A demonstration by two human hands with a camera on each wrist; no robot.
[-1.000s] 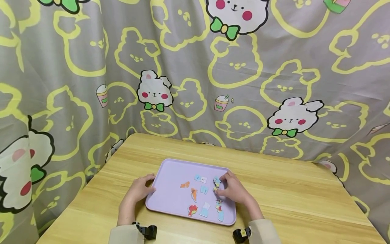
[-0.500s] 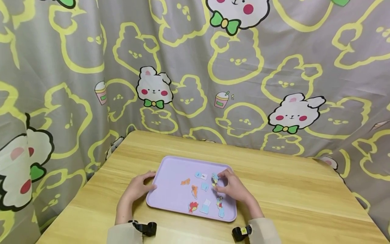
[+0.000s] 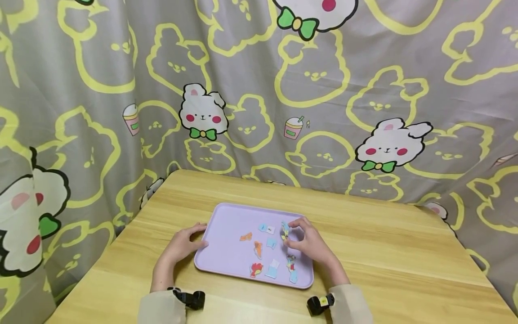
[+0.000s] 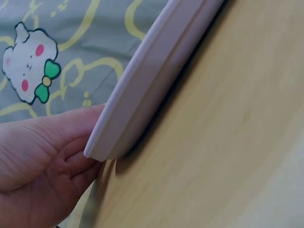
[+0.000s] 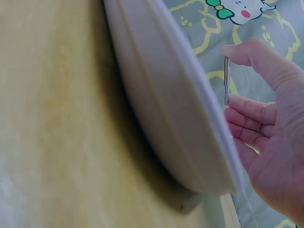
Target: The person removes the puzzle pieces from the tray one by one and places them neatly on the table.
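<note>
A lilac tray (image 3: 226,225) lies on the wooden table with several small cardboard puzzle pieces on it. My left hand (image 3: 180,245) grips the tray's left edge, its thumb over the rim (image 4: 121,102) and the other fingers curled below. Over the tray's right side my right hand (image 3: 313,246) pinches a blue-and-yellow puzzle piece (image 3: 284,230) between thumb and fingers. In the right wrist view that piece (image 5: 226,80) shows edge-on as a thin strip. Left of it lie a blue-and-white pair (image 3: 266,228), a blue piece (image 3: 271,243) and orange pieces (image 3: 257,249).
Nearer the front of the tray are a red piece (image 3: 256,269), a blue-and-white piece (image 3: 272,270) and a multicoloured strip (image 3: 292,269). The wooden table (image 3: 388,261) extends around the tray. A patterned grey curtain (image 3: 251,135) hangs behind and to the left.
My right hand has shifted slightly leftward with the pinched piece. The left hand stays on the tray's edge. The whole head view has moved a little, so the scene sits higher.
</note>
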